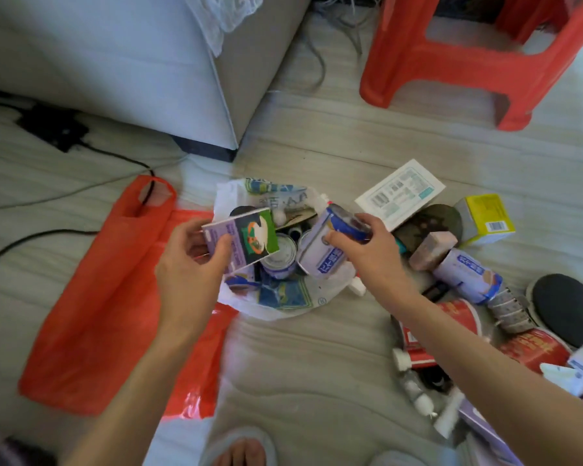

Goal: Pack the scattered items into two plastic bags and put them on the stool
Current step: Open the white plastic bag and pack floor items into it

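A white plastic bag [283, 307] lies open on the floor at centre, with cans and packets inside. My left hand [189, 267] holds a purple and green box [243, 237] over the bag's left side. My right hand [367, 250] grips a pale blue can [320, 250] above the bag's right side. A red plastic bag [98, 297] lies flat on the floor to the left. The red stool [451, 58] stands at the upper right. Scattered items lie to the right: a white flat box [399, 193], a yellow box [485, 218], a second blue can [466, 275], a pinkish block [433, 250].
A grey sofa corner [148, 79] stands at the upper left, with black cables [64, 136] running over the floor beside it. More red packets [532, 348], small bottles [414, 388] and a dark round object [566, 304] crowd the lower right. My slippered foot [239, 449] is at the bottom edge.
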